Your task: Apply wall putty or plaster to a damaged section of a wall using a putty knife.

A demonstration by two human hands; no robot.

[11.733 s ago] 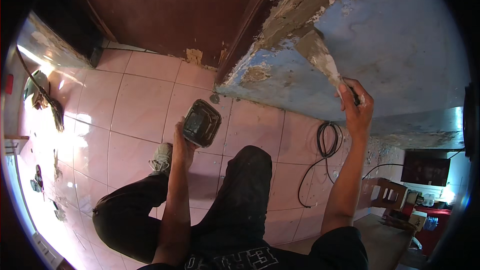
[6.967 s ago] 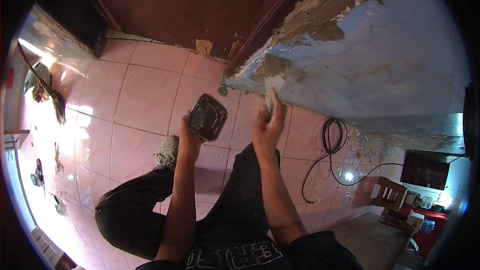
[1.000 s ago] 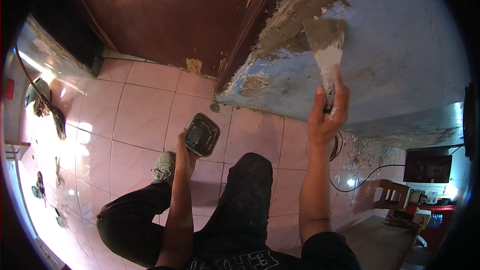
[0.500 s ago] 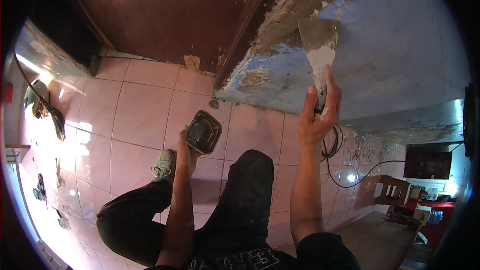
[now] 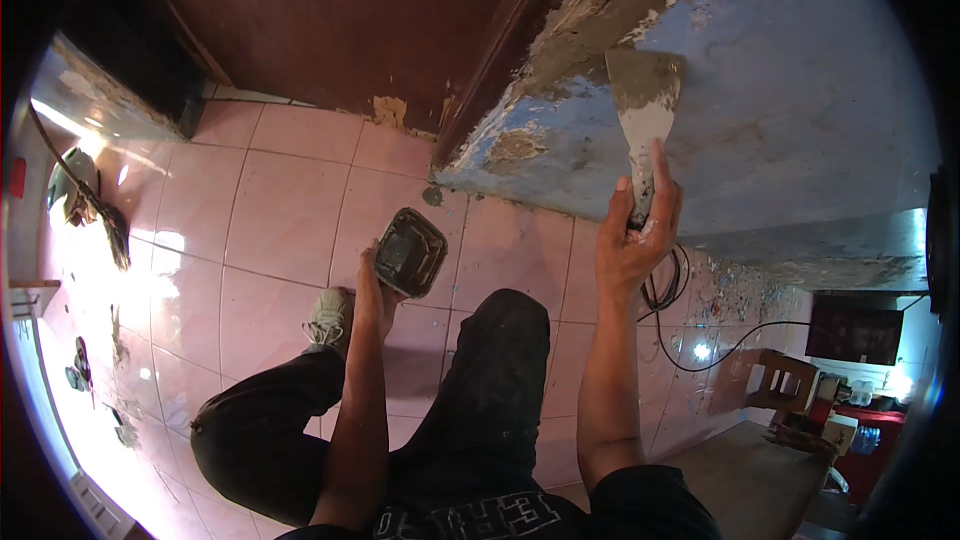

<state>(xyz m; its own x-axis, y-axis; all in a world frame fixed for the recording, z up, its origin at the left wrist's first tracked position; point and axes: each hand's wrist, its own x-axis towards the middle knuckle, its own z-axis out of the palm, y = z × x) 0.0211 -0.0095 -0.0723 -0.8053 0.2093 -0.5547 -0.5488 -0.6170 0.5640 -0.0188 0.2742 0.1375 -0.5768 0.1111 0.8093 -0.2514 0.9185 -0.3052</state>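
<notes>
With my right hand (image 5: 640, 230) I grip the handle of a putty knife (image 5: 645, 105), its broad blade smeared with grey filler. The blade lies against the blue wall (image 5: 780, 90), just beside a rough band of grey-brown filler (image 5: 590, 25) that runs along the door frame. My left hand (image 5: 374, 285) is wrapped round the side of a square dark plastic tub (image 5: 412, 252), held above the floor. Grey residue coats the inside of the tub; how much filler it holds, I cannot tell. Most of the left fingers are hidden beneath it.
A brown wooden door (image 5: 330, 20) with chipped lower edges stands ahead. Pink floor tiles (image 5: 285, 200) carry a blob of filler (image 5: 432, 196) near the wall corner. Right of me, a coiled black cable (image 5: 668, 285) lies by the wall among paint flakes. A brown chair (image 5: 782, 380) stands further right.
The putty knife and my right hand have shifted slightly down relative to the patched wall. The tub has tipped and moved a little in my left hand; the view has also shifted slightly.
</notes>
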